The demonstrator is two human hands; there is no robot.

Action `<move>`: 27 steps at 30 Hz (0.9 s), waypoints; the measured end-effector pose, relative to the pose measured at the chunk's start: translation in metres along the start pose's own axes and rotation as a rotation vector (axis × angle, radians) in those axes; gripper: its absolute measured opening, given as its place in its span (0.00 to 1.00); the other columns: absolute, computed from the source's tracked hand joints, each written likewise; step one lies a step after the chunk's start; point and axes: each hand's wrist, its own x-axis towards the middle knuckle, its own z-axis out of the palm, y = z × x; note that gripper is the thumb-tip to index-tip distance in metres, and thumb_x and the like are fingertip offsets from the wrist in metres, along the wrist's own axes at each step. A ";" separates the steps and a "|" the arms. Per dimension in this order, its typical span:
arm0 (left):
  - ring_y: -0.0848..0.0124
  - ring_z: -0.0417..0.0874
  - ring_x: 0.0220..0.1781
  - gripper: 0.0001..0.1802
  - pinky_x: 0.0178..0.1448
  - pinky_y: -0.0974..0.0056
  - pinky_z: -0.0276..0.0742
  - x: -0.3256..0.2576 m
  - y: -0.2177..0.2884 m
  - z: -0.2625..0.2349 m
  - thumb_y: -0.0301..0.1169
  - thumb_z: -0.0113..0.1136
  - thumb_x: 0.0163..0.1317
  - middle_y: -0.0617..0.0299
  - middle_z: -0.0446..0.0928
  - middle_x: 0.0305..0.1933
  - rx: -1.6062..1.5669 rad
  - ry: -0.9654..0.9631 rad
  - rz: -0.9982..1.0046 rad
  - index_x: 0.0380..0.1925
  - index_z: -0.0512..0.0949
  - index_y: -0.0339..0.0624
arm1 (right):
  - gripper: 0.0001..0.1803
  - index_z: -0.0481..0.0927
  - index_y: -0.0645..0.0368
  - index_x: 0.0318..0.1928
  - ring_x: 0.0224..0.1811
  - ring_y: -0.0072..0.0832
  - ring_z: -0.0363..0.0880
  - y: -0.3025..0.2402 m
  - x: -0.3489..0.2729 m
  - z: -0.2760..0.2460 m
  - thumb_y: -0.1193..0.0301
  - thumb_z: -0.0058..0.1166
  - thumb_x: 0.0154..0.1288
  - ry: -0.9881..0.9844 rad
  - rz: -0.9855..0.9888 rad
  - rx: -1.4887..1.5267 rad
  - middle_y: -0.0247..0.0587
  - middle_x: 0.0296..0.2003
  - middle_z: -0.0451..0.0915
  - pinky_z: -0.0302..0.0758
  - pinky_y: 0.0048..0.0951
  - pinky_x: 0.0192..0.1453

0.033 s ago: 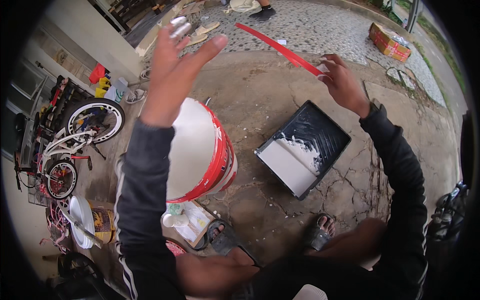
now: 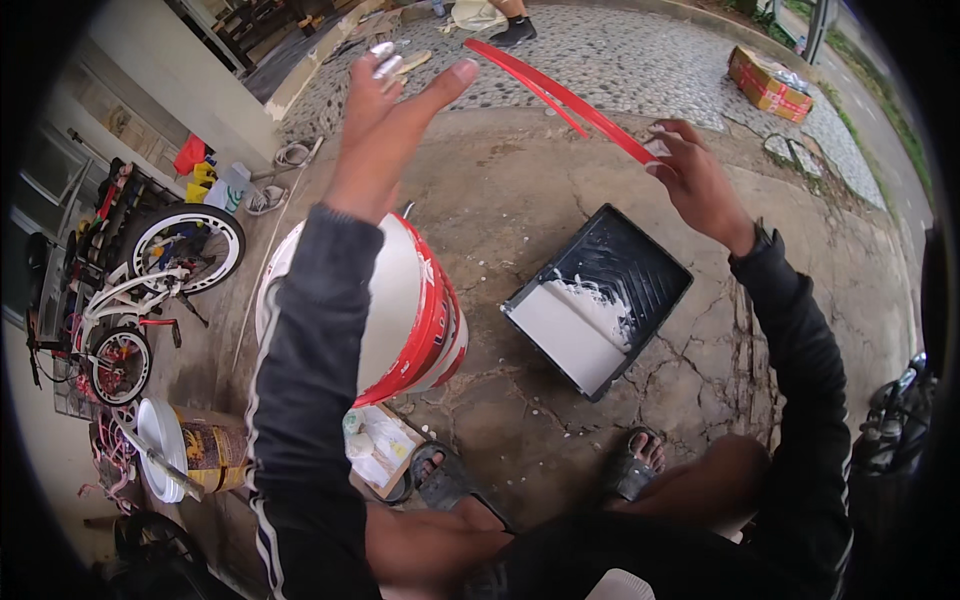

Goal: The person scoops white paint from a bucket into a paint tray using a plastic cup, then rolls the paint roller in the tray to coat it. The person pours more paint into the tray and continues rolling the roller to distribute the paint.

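Note:
My right hand (image 2: 697, 180), its fingers smeared with white, pinches the lower end of a thin, curved red strip (image 2: 560, 95). A narrower tail hangs off the strip's underside. The strip's far end is close to the thumb of my left hand (image 2: 385, 125), with a small gap showing. That hand is raised over the bucket, thumb stretched away from the fingers, fingertips coated white. Below it stands a large bucket (image 2: 440, 340) with a red rim, full of white paint (image 2: 390, 310). Right of the bucket, a black paint tray (image 2: 635, 260) lies tilted, white paint pooled in its lower part.
A folded white bicycle (image 2: 130, 290) and a brown tub with a white lid (image 2: 215, 448) are at the left. Cardboard with papers (image 2: 385, 450) lies by my sandalled left foot (image 2: 445, 475). Farther off are a taped carton (image 2: 770, 85) and another person's foot (image 2: 514, 32).
My left hand has shifted right and slightly down. The red strip has turned, so its loose tail stands farther from the main band. My right hand has moved slightly right and down.

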 end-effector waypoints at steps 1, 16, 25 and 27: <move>0.53 0.54 0.83 0.62 0.83 0.46 0.50 0.019 -0.011 0.031 0.58 0.79 0.55 0.40 0.56 0.79 -0.103 0.058 -0.043 0.77 0.54 0.34 | 0.14 0.80 0.71 0.52 0.55 0.51 0.84 -0.020 -0.023 -0.032 0.82 0.57 0.67 -0.007 -0.030 -0.031 0.58 0.61 0.73 0.80 0.43 0.53; 0.47 0.71 0.76 0.63 0.71 0.21 0.63 0.085 -0.025 0.191 0.38 0.74 0.65 0.37 0.63 0.75 -0.751 -0.411 -0.103 0.82 0.32 0.47 | 0.21 0.85 0.53 0.48 0.50 0.36 0.89 0.047 -0.214 -0.074 0.86 0.58 0.55 -0.004 0.092 -0.395 0.42 0.60 0.73 0.87 0.36 0.43; 0.60 0.88 0.42 0.40 0.44 0.49 0.93 0.064 -0.094 0.289 0.20 0.76 0.59 0.44 0.77 0.53 -0.430 -0.040 -0.329 0.66 0.60 0.33 | 0.41 0.70 0.54 0.72 0.76 0.53 0.64 0.153 -0.238 -0.082 0.68 0.72 0.59 -0.510 0.466 -0.067 0.58 0.75 0.63 0.69 0.48 0.75; 0.64 0.87 0.38 0.31 0.39 0.55 0.92 0.054 -0.095 0.305 0.23 0.76 0.61 0.49 0.79 0.49 -0.392 0.081 -0.281 0.56 0.65 0.37 | 0.62 0.52 0.53 0.81 0.83 0.56 0.49 0.143 -0.191 -0.111 0.61 0.79 0.52 -0.413 0.437 0.106 0.61 0.79 0.55 0.56 0.49 0.83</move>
